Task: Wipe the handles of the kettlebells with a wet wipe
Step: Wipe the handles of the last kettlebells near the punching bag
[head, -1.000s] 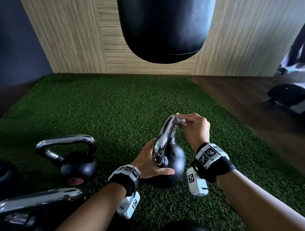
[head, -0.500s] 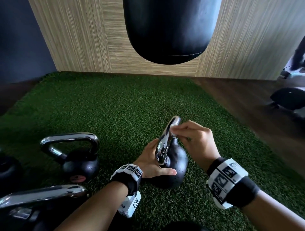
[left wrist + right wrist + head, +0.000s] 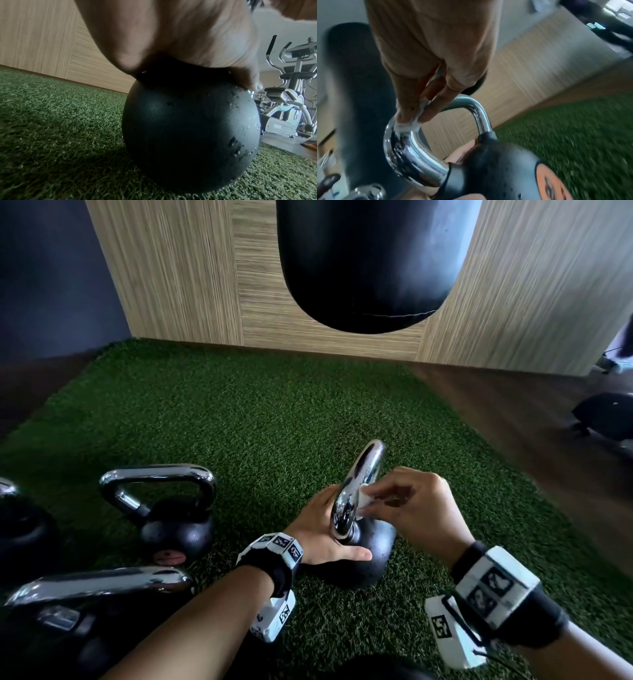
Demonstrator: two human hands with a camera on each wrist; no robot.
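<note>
The kettlebell (image 3: 368, 546) stands on the green turf (image 3: 260, 419), nearer its right edge than its left; the left hand (image 3: 320, 537) grips the black ball to steady it; the right hand (image 3: 416, 510) pinches a wet wipe (image 3: 363, 502) against the chrome handle (image 3: 356, 491). Iron this dense looks heavy and stiff, unlikely to shift; the wet chrome is probably slippery, so bracing the matte ball seems the sounder hold; the wipe is soft and limp.
</note>
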